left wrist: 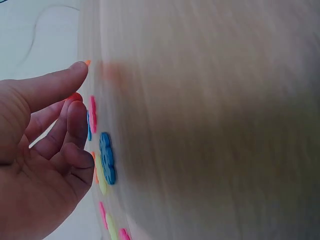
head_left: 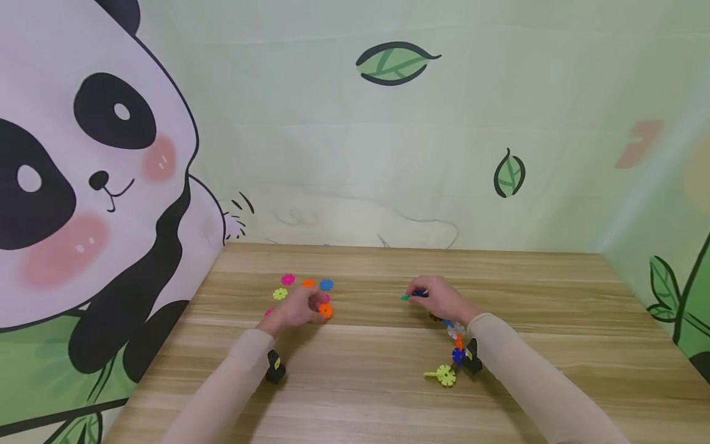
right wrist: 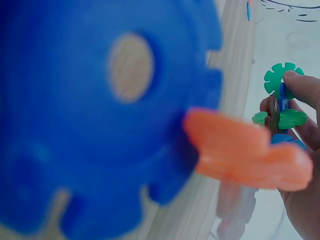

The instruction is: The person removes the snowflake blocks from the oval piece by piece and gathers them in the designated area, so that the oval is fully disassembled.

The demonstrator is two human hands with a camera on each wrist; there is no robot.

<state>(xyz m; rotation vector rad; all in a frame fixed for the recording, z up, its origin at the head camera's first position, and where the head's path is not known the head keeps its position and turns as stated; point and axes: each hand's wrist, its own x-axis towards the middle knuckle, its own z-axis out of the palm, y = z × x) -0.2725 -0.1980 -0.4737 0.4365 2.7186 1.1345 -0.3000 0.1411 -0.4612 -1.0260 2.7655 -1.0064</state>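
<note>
My left hand [head_left: 298, 307] pinches an orange notched plastic disc [head_left: 326, 310] between thumb and fingers, just above the table. In the left wrist view, the left hand [left wrist: 45, 130] hides most of that disc. My right hand [head_left: 444, 300] grips the far end of a chain of interlocking notched discs. A green disc [right wrist: 275, 79] is under the thumb, next to a dark blue one [head_left: 420, 293]. From the hand the chain runs toward me under the wrist, through a white disc [head_left: 455, 331], an orange, a blue [head_left: 458, 356] and a yellow disc [head_left: 446, 375].
Around the left hand several loose discs lie on the wooden table [head_left: 366, 394]: pink [head_left: 288, 279], yellow-green [head_left: 280, 294], orange [head_left: 308, 282] and blue [head_left: 326, 285]. A wall hanging with a panda [head_left: 166, 111] stands behind the table's far edge.
</note>
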